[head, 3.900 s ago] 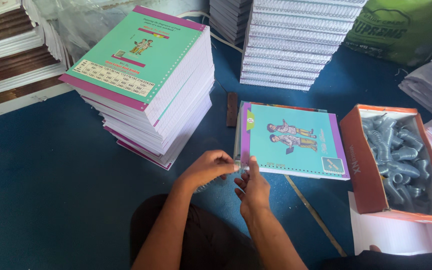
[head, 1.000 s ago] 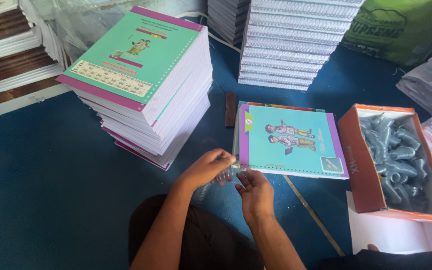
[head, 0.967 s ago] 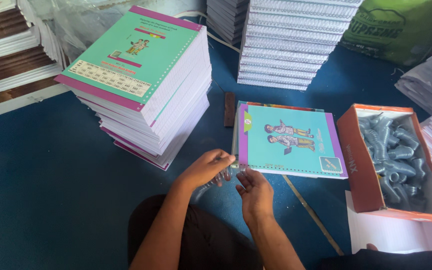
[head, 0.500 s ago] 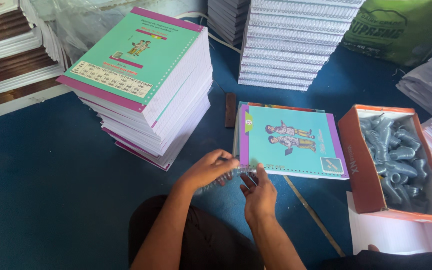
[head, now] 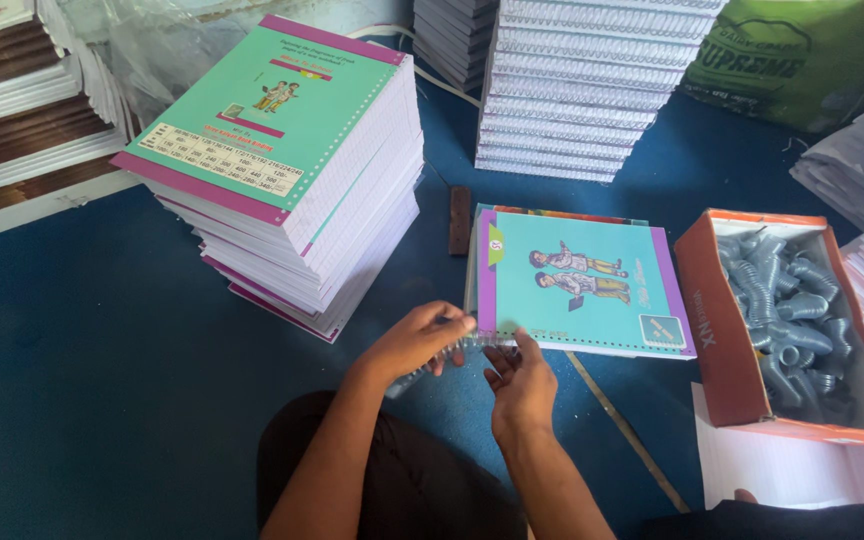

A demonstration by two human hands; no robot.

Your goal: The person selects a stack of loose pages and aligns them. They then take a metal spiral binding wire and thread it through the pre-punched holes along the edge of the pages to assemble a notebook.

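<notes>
Broadly, the workspace is a blue floor (head: 102, 400) ringed with stock: a tall pile of green-and-purple covered books (head: 292, 170) to my left, a stack of already spiral-bound books (head: 592, 90) ahead, and an open orange carton (head: 722, 330) of grey coiled spirals (head: 787, 320) to my right. Directly before me lies the notebook (head: 582, 280) in hand, teal cover with a purple band, flat on the floor with its punched near edge towards me. Along that edge runs the wire spiral (head: 452, 350), part-way fed in, its free end trailing leftwards under my left hand (head: 417, 340). That hand is closed around the spiral, fingertips pinched on the coil close to the book's near left corner. My right hand (head: 520, 378) is loosely cupped, fingers spread, touching the edge just beside the coil (I cannot tell whether it actually pinches anything). Judged step: threading the spiral through the punched holes, early in the run. The next move, as I assess it, calls for steady twisting from the left while the right keeps the edge square, so the coil does not skip a hole.
</notes>
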